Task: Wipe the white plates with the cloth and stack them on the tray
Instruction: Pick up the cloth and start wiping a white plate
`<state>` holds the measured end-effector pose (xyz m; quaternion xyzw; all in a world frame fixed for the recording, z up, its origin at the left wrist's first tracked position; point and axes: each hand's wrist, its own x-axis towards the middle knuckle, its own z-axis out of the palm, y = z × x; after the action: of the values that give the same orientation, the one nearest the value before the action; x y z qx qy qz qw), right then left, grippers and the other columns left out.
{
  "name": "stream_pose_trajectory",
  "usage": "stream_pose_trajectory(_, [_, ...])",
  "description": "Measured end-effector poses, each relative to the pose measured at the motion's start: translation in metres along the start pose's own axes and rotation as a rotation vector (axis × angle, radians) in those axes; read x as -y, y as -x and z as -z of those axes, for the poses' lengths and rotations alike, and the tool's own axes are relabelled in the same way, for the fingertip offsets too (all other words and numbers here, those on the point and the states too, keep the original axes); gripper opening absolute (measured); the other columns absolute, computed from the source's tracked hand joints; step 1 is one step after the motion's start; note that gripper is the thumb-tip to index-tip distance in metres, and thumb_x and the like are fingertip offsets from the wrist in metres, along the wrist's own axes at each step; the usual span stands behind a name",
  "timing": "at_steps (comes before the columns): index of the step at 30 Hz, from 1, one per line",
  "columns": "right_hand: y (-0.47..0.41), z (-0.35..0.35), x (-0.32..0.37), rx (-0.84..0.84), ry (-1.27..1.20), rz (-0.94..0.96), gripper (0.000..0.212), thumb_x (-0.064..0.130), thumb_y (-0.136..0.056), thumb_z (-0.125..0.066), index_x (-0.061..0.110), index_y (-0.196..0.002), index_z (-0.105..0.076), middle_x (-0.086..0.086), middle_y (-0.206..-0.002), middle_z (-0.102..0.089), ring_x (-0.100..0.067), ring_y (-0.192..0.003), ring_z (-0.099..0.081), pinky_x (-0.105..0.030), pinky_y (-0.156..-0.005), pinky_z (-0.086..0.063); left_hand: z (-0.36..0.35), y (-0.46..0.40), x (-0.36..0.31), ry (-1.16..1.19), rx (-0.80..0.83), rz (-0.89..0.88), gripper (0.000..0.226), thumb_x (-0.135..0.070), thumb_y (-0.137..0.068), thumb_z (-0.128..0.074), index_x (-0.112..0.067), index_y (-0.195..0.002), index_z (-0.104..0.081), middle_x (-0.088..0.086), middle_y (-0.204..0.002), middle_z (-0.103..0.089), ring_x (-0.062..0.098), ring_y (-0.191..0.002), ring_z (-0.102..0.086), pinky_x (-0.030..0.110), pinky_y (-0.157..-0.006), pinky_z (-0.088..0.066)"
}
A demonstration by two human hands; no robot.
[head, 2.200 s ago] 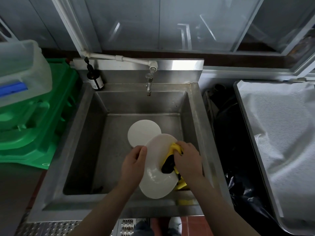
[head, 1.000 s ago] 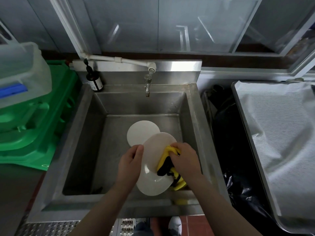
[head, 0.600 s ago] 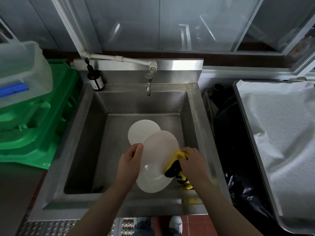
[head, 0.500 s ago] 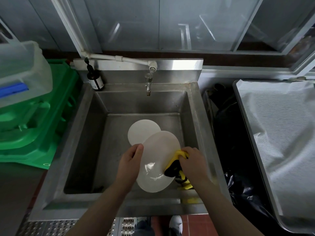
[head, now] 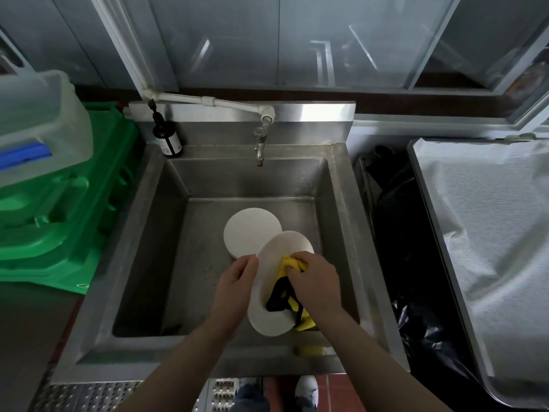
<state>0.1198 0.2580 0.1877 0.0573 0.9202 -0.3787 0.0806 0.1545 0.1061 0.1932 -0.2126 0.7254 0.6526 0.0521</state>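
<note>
Far left of the hands: green crates [head: 53,215], ribbed moulded plastic, a clear tub [head: 38,120] on top; brown pump bottle [head: 166,135] on the sink [head: 142,233] ledge, well beyond the left hand; sink is dull brushed steel, square walls, tap [head: 260,144] above. Left hand [head: 236,288] grips the left rim of the tilted plate [head: 285,245], thumb on the face; plate is white, round, smooth, looks glazed. Just beyond both hands a stack [head: 251,234] of flat white plates lies on the sink floor, partly under the held one. Right hand [head: 316,282] is bunched round the cloth [head: 286,295], yellow and black, soft, crumpled, pressing it on the plate face. Far right of the right hand: black bag [head: 416,263], then the tray [head: 427,209], metal rim, lined with textured white sheet; no plates on it in view. Risks, as I judge: one-handed rim hold on a slick plate, hard rubbing could twist it free; a drop would hit the stack or steel and chip; carry to tray crosses the bag gap.
</note>
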Motion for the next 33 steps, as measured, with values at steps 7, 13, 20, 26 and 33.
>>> stream_pose_trajectory(7, [0.009, -0.002, 0.019, -0.033, -0.087, 0.088, 0.024, 0.027, -0.091, -0.058, 0.028, -0.113, -0.068, 0.011, -0.104, -0.067, -0.003, -0.085, -0.054, -0.008, -0.076, -0.039, 0.000, -0.001, 0.000, 0.030, 0.031, -0.008, 0.028, -0.048, -0.094, -0.052, -0.031, -0.099, -0.073, -0.006, -0.098, -0.073, 0.019, -0.098, -0.068, 0.041, -0.087, -0.056])
stream_pose_trajectory(13, [0.019, -0.002, 0.038, 0.021, -0.225, 0.138, 0.020, 0.032, -0.093, -0.060, 0.029, -0.110, -0.070, 0.011, -0.103, -0.070, -0.004, -0.089, -0.060, -0.015, -0.088, -0.046, 0.000, 0.000, -0.005, 0.150, 0.036, 0.057, 0.026, -0.030, -0.104, -0.049, -0.020, -0.106, -0.073, 0.000, -0.102, -0.075, 0.021, -0.102, -0.070, 0.039, -0.092, -0.056])
stream_pose_trajectory(20, [0.015, -0.006, 0.040, -0.013, -0.173, 0.216, 0.022, 0.031, -0.091, -0.061, 0.029, -0.112, -0.068, 0.010, -0.106, -0.068, -0.007, -0.096, -0.059, -0.022, -0.093, -0.048, 0.000, -0.001, -0.009, 0.146, -0.015, 0.060, 0.030, -0.033, -0.103, -0.049, -0.024, -0.096, -0.076, 0.005, -0.097, -0.076, 0.025, -0.098, -0.071, 0.051, -0.095, -0.055])
stream_pose_trajectory(26, [0.011, -0.004, 0.030, 0.019, -0.098, 0.206, 0.023, 0.026, -0.091, -0.060, 0.026, -0.113, -0.066, 0.008, -0.113, -0.064, -0.009, -0.101, -0.057, -0.023, -0.095, -0.045, 0.003, 0.000, -0.008, 0.099, -0.064, 0.020, 0.039, -0.049, -0.096, -0.049, -0.018, -0.089, -0.072, 0.019, -0.092, -0.070, 0.042, -0.093, -0.067, 0.062, -0.086, -0.054])
stream_pose_trajectory(33, [0.009, 0.000, 0.012, 0.041, 0.001, 0.171, 0.024, 0.027, -0.090, -0.057, 0.027, -0.113, -0.066, 0.011, -0.109, -0.060, -0.006, -0.091, -0.053, -0.017, -0.081, -0.043, 0.006, -0.002, -0.009, 0.049, -0.103, 0.015, 0.038, -0.035, -0.103, -0.046, -0.014, -0.081, -0.069, 0.020, -0.080, -0.065, 0.022, -0.071, -0.060, 0.038, -0.065, -0.048])
